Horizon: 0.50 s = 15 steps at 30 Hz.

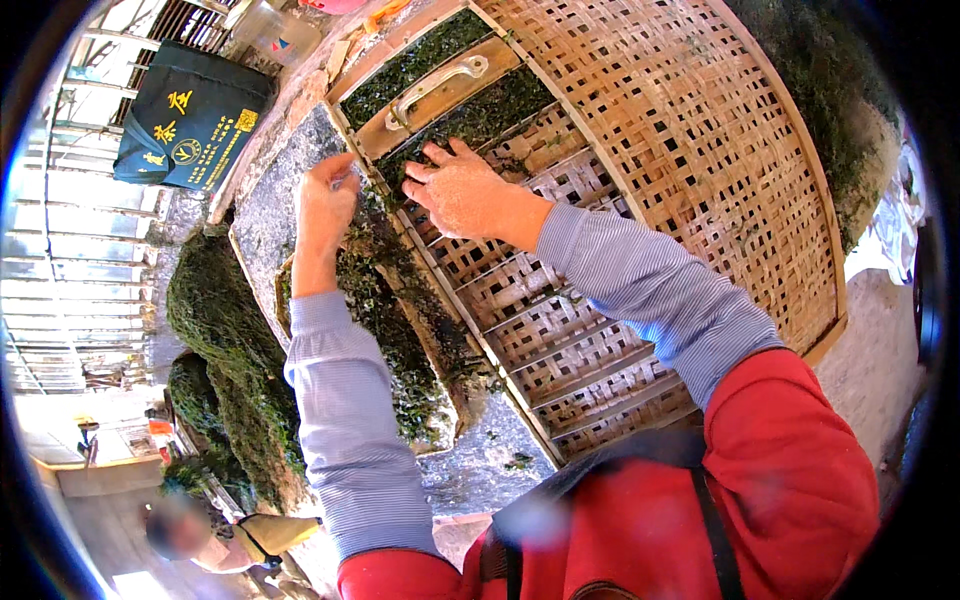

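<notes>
My right hand [465, 190] lies with spread fingers at the edge of a layer of dark green leaves [500, 108] inside a slatted wooden frame [590, 130]. To its left, my left hand [327, 200] is held with curled fingers beside the frame's left rail; whatever is in them, if anything, is hidden. On the leaves at the frame's far end rests a wooden block [410, 118] with a pale handle [440, 88]. Below my right hand the slats show woven bamboo beneath. Loose leaves [385, 320] lie in a shallow tray under my left forearm.
A large woven bamboo mat [700, 150] spreads to the right. Heaps of dark green leaves [225, 310] stand at the left, with another pile [825, 90] at the far right. A dark green bag [195, 115] sits far left. Another person [225, 540] is at lower left.
</notes>
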Motion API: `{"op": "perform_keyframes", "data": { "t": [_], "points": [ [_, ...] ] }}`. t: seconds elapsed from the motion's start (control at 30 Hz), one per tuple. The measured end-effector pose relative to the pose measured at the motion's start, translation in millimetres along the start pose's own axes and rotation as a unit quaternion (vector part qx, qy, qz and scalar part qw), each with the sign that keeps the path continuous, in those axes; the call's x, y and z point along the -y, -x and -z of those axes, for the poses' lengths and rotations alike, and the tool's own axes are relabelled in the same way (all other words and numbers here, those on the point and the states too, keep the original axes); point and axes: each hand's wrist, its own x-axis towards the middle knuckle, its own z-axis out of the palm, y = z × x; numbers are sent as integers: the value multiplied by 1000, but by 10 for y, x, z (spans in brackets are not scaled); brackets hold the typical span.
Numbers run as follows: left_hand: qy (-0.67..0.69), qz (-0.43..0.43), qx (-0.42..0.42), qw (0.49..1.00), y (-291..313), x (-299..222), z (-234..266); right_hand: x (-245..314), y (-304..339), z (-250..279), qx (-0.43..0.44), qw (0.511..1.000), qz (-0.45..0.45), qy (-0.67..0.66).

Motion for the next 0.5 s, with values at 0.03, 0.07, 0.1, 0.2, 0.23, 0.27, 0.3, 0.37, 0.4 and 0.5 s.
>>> {"op": "perform_keyframes", "data": {
  "t": [0.03, 0.07, 0.1, 0.2, 0.23, 0.27, 0.3, 0.37, 0.4, 0.5],
  "points": [
    [-27, -27, -21, 999, 73, 21, 13, 29, -17, 3, 8, 1000, -13, 1],
    [-66, -11, 28, 997, 180, 30, -8, 46, -31, -11, 13, 1000, -20, 7],
    [-106, 3, 76, 991, 305, -117, -13, 41, -49, -16, 16, 999, -28, 14],
    [-240, -71, 14, 968, 630, -194, -198, -31, -60, 196, 76, 997, -6, -11],
    [-235, -51, 16, 970, 654, -241, -205, -92, -65, 282, 103, 994, 6, -27],
    [-247, -55, 17, 967, 651, -247, -220, -249, -60, 292, 65, 989, 18, -131],
    [-265, -51, 17, 963, 687, -219, -189, -347, -62, 210, -38, 976, 12, -212],
    [-266, -37, 25, 963, 678, -143, -167, -436, 0, 412, -40, 978, -129, -161],
    [-253, -32, 32, 967, 601, -155, -143, -498, 85, 496, -68, 986, -121, -90],
    [-184, -44, 74, 979, 325, -245, -105, -706, 290, 119, -141, 988, -44, 49]
  ]
}}
